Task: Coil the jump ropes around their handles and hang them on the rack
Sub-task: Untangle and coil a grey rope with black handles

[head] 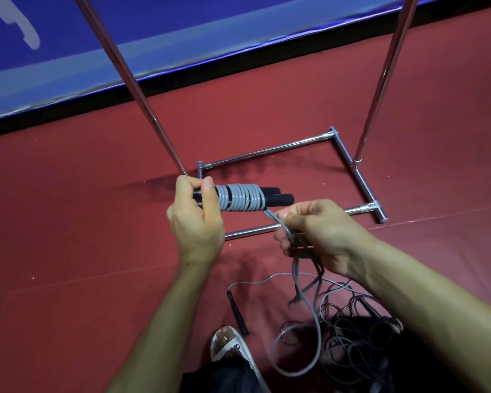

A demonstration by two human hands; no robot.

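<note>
My left hand (196, 219) grips a pair of black jump rope handles (278, 198) held side by side, level and pointing right. Several turns of grey rope (240, 197) are wound tightly round them. My right hand (315, 231) sits just below and right of the handles and pinches the loose grey rope strand (272, 218) that leads off the coil. The rest of that rope (309, 321) hangs down to the floor in loops. The chrome rack's base frame (349, 160) stands on the red floor behind my hands, and its two uprights (142, 95) rise out of view.
A tangle of more grey and dark ropes (360, 327) lies on the red floor at lower right. One loose black handle (237, 313) lies beside my sandalled foot (227, 344). A blue padded wall (153, 38) with a black base strip runs behind the rack.
</note>
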